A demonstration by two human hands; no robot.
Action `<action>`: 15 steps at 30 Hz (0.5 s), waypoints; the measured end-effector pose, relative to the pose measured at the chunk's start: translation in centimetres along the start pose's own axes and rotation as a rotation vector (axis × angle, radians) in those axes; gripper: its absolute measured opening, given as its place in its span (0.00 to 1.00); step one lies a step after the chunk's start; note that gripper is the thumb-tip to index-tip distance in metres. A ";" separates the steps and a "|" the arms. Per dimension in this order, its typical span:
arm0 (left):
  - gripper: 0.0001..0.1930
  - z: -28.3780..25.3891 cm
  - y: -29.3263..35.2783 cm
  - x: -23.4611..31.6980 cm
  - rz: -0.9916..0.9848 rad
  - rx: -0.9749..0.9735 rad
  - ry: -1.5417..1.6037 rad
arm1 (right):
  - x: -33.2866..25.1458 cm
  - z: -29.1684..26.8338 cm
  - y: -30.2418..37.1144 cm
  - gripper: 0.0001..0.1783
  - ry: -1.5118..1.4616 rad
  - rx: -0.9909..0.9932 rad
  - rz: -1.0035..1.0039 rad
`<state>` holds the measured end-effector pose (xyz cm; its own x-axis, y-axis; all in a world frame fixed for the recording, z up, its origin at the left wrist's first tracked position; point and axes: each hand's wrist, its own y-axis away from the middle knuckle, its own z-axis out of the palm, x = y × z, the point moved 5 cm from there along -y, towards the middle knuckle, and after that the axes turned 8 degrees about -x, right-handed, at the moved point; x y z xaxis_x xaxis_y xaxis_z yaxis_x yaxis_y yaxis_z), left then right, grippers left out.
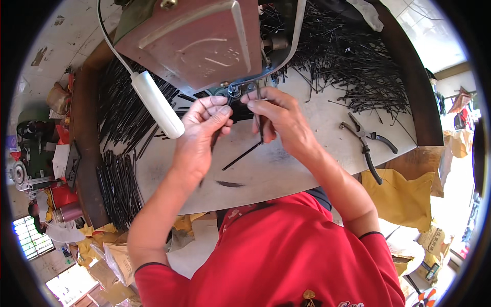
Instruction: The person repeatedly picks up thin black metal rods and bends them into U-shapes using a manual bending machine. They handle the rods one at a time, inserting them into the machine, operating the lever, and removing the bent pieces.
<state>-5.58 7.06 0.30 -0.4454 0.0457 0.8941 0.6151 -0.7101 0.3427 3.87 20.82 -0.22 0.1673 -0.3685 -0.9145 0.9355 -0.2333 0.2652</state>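
In front of the reddish metal machine (199,43), both my hands are raised close to its lower fittings (234,91). My left hand (202,120) is closed, thumb against forefinger, on a thin black rod whose tail runs down below the palm. Beside it, my right hand (280,115) pinches a dark thin strip upright between thumb and fingers. A short black rod (242,156) slants out below the right fingers; whether it joins the strip I cannot tell. The far tips of the held pieces are hidden by fingers and machine.
Black rods (116,189) lie in bundles on the left of the pale tabletop (307,176). A tangled heap of bent rods (353,71) covers the far right. Pliers (364,140) with dark handles lie at right. A white lamp tube (157,105) hangs near my left hand.
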 end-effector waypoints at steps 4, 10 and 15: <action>0.17 0.9 -0.5 -1.8 0.117 0.103 0.247 | 1.2 0.5 -1.4 0.13 -0.075 0.005 0.012; 0.18 1.0 -1.3 -2.8 0.169 0.107 0.295 | 0.6 0.8 -1.1 0.13 -0.001 0.027 -0.039; 0.17 1.3 -1.2 -2.7 0.179 0.071 0.267 | 0.2 1.2 -0.9 0.12 0.010 0.042 -0.069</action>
<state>-4.33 8.70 -2.19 -0.4756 -0.2679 0.8379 0.7386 -0.6390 0.2149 2.71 19.84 -0.21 0.1060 -0.3413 -0.9340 0.9310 -0.2959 0.2138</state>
